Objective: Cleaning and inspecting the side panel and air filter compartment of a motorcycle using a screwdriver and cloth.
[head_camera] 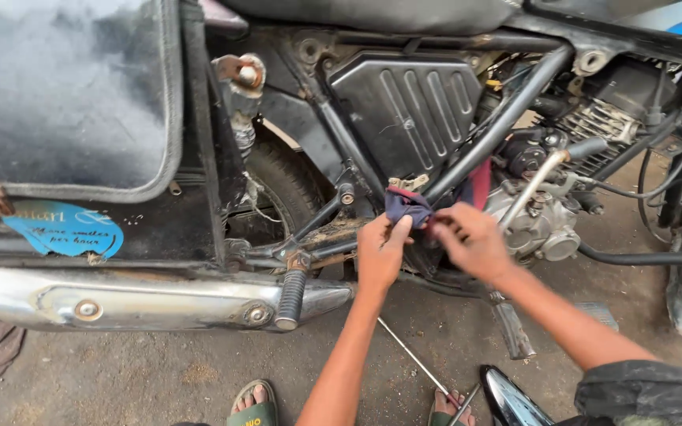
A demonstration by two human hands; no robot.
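With the left hand (380, 254) pinching a dark blue-and-red rag (406, 203) against the motorcycle frame tube (489, 126) and the right hand (474, 241) curled closed on its other end, the cloth could snag on the kick-start lever (532, 189) or slip loose.

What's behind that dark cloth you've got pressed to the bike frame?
Behind the dark cloth, held by the left hand and right hand, black frame tubes meet below the ribbed side cover. The joint itself is covered.

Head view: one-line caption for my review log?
Both hands, left hand and right hand, press a dark rag against a motorcycle frame.
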